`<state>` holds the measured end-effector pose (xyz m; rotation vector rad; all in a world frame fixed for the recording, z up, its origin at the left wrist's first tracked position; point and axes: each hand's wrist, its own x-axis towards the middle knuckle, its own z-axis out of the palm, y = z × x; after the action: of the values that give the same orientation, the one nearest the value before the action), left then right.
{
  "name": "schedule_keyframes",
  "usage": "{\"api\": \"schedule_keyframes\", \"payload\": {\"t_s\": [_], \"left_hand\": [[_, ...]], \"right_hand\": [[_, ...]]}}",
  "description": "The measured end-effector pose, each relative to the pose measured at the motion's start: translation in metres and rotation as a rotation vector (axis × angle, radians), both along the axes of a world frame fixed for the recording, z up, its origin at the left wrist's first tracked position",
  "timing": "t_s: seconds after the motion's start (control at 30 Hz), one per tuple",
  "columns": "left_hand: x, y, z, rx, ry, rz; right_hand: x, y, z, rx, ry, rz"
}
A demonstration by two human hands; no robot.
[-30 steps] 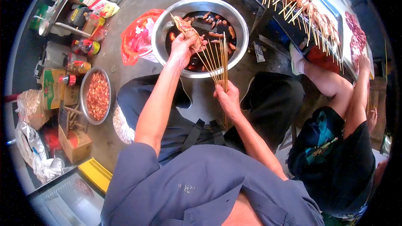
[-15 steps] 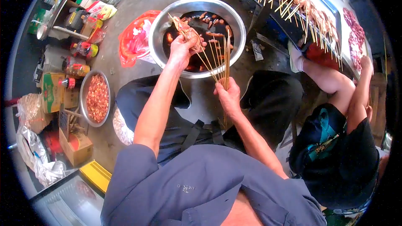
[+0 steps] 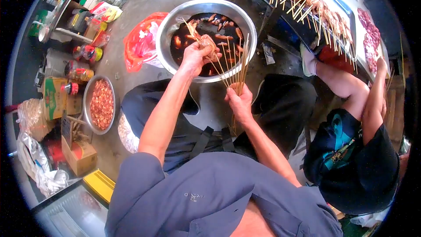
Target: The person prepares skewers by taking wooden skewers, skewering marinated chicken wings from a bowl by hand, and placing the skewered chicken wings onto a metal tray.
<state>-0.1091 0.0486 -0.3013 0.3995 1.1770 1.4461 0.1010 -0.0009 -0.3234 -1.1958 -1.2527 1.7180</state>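
My left hand [image 3: 195, 59] is closed around a piece of meat [image 3: 208, 44] above a large metal basin [image 3: 163, 39]. A thin stick runs through the meat, its tip poking out at the upper left. My right hand [image 3: 240, 102] grips a bundle of bamboo skewers [image 3: 240, 77] just in front of the basin's near rim. The skewers fan upward, and one or more lean toward the meat in my left hand. Dark liquid [image 3: 193, 26] fills the basin's bottom, with several meat pieces [image 3: 222, 37] in it. My fingers partly hide the held meat.
A red plastic bag [image 3: 136, 44] touches the basin's left side. A bowl of chopped reddish food [image 3: 101, 105] stands farther left, near bottles [image 3: 89, 53] and boxes [image 3: 79, 156]. At right, another person's hand [image 3: 380, 68] is by red meat [image 3: 368, 35] and a tray of skewered meat [image 3: 324, 11].
My left hand has shifted slightly down and right with the meat. The skewer bundle in my right hand now leans more to the right. The other person's hand has moved a little.
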Motion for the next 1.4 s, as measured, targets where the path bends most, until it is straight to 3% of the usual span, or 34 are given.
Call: {"api": "schedule_keyframes", "payload": {"t_s": [0.17, 0.63, 0.73, 0.87, 0.97, 1.03, 1.17, 1.4], "left_hand": [[0.015, -0.007, -0.004, -0.021, -0.010, -0.092], [0.037, -0.010, -0.012, 0.003, -0.056, -0.235], [0.028, -0.006, -0.004, 0.031, -0.071, -0.211], [0.015, 0.002, 0.006, -0.017, 0.169, 0.000], [0.007, 0.005, -0.021, -0.002, 0.268, 0.067], [0.010, 0.003, -0.011, 0.066, -0.050, 0.134], [-0.002, 0.007, -0.019, 0.150, -0.311, 0.054], [-0.007, 0.016, -0.010, 0.087, -0.264, 0.124]], "right_hand": [[-0.001, 0.001, 0.000, 0.002, -0.046, -0.015], [-0.010, 0.017, 0.002, -0.048, 0.134, -0.117], [-0.008, 0.019, 0.007, -0.029, 0.097, -0.076], [0.004, 0.003, 0.011, -0.090, 0.086, -0.021], [0.003, -0.004, 0.012, -0.022, 0.051, 0.019], [0.002, -0.003, 0.011, 0.006, 0.021, 0.019], [0.002, -0.003, 0.008, 0.049, -0.042, 0.049], [0.005, 0.000, 0.006, 0.080, -0.064, 0.064]]}}
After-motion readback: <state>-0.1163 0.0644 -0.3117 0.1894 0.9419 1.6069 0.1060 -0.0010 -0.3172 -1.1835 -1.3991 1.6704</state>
